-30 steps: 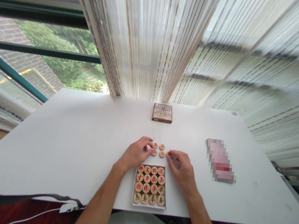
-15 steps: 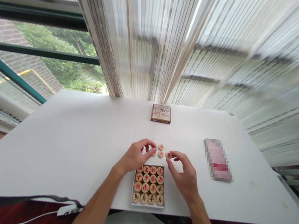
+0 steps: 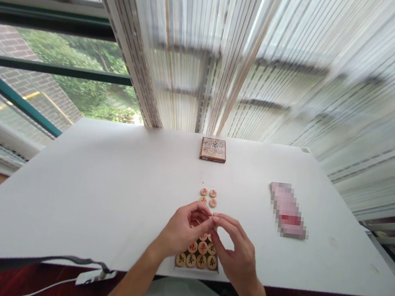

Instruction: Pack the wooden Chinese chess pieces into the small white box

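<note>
My left hand [image 3: 184, 229] and my right hand [image 3: 236, 251] meet above a white tray [image 3: 196, 269] of round wooden xiangqi pieces [image 3: 203, 248]. My right fingertips pinch a small wooden piece [image 3: 214, 218], which is mostly hidden. My left fingertips curl in beside it, and I cannot tell whether they hold anything. Together the hands hide the tray's upper rows. Four loose xiangqi pieces [image 3: 208, 197] with red characters lie on the table just beyond my fingers, in a small square.
A small illustrated box [image 3: 213, 149] lies near the far edge of the white table [image 3: 107, 204]. A pixelated pinkish flat object [image 3: 287, 210] lies to the right. A dark strap and a white cable [image 3: 93, 271] run along the near edge. Curtains and a window stand beyond.
Both hands have moved together over the tray. The piece pinched in my right hand has moved left with it, and the four table pieces are now uncovered.
</note>
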